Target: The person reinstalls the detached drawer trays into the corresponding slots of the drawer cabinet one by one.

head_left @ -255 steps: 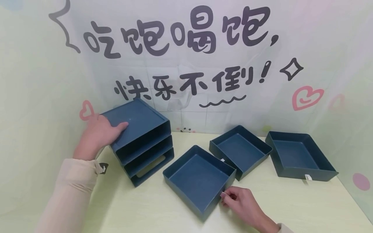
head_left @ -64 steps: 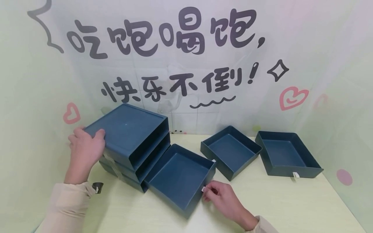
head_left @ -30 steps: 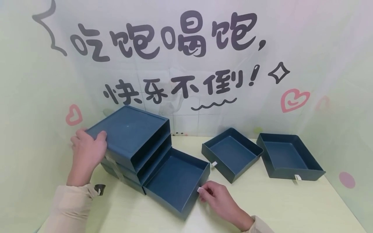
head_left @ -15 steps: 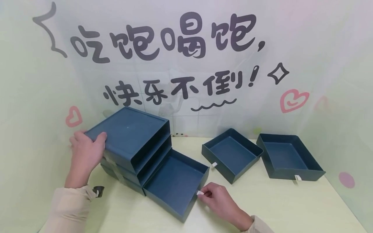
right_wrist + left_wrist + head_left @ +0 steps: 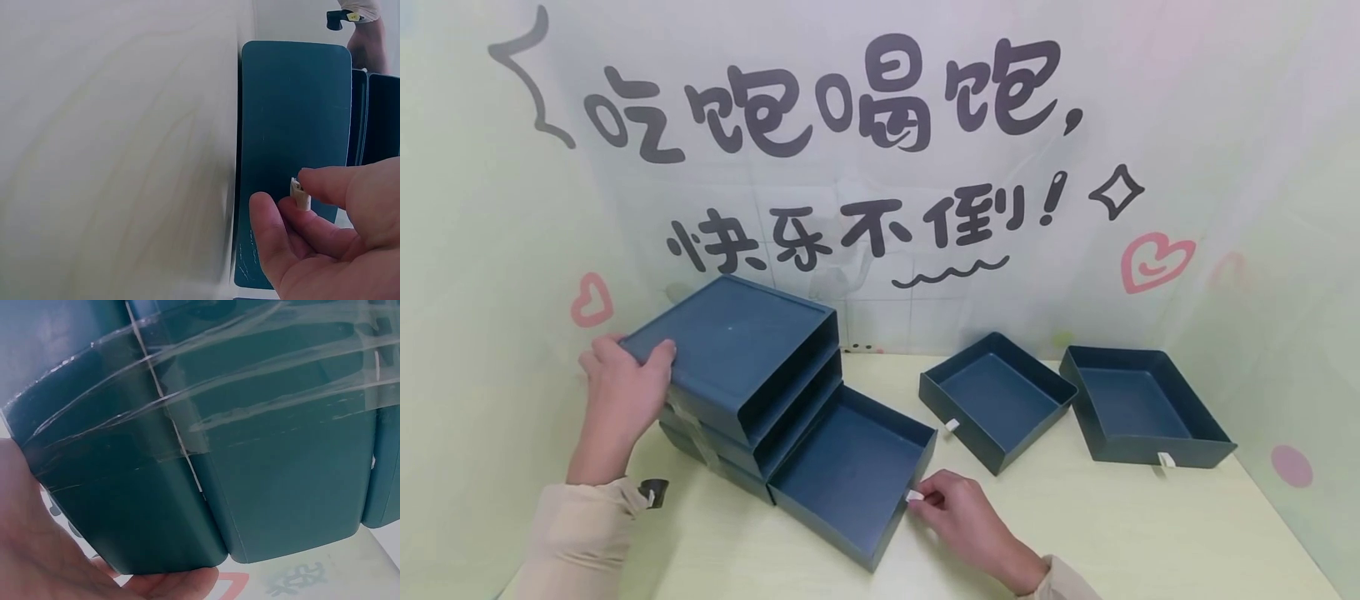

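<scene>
A dark blue three-tier drawer cabinet (image 5: 730, 333) stands at the left in the head view. My left hand (image 5: 623, 400) grips its rear left edge, thumb on top; in the left wrist view fingertips (image 5: 194, 584) curl round the cabinet's back end. A dark blue drawer (image 5: 850, 475) lies with its inner end in the bottom slot and most of its length outside. My right hand (image 5: 966, 517) pinches the white pull tab (image 5: 301, 199) on the drawer's front. The two upper slots (image 5: 790, 383) hold no drawers.
Two more blue drawers, a nearer one (image 5: 996, 400) and one at the far right (image 5: 1150, 408), lie on the pale table (image 5: 1187, 533). Clear tape (image 5: 262, 375) binds the tiers' side. A printed cloth (image 5: 1000, 233) hangs behind.
Since the earliest frame the drawer has moved left, its inner end entering the bottom slot. The cabinet has turned, and my left hand has shifted rearward. The last half second shows almost no motion.
</scene>
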A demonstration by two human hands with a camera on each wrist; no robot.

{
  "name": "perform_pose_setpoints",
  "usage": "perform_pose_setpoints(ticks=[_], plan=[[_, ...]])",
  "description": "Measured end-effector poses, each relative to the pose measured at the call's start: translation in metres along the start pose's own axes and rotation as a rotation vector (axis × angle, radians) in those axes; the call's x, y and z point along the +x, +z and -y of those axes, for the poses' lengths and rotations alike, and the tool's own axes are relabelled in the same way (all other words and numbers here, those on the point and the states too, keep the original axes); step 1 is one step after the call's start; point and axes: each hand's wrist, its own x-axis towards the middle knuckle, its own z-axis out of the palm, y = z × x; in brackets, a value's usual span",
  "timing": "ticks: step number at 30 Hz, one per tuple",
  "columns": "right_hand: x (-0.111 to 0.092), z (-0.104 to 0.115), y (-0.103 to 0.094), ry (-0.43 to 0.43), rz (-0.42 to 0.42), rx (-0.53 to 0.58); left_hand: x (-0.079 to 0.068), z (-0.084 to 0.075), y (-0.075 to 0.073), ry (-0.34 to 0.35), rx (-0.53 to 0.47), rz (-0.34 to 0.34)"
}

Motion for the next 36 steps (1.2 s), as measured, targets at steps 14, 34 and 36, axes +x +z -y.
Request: perform_pose_setpoints(ticks=[14,34,36], plan=[[0.006,-0.004,0.002,0.0,-0.004,-0.01,-0.002,0.0,0.001,-0.002,-0.003,-0.004],[0.017,-0.004,0.006,-0.03,0.008,-0.001,-0.001,-0.002,0.001,-0.029,-0.017,-0.001],[0.02,-0.003,0.007,-0.037,0.015,-0.002,-0.001,-0.002,0.001,-0.033,-0.022,-0.002]])
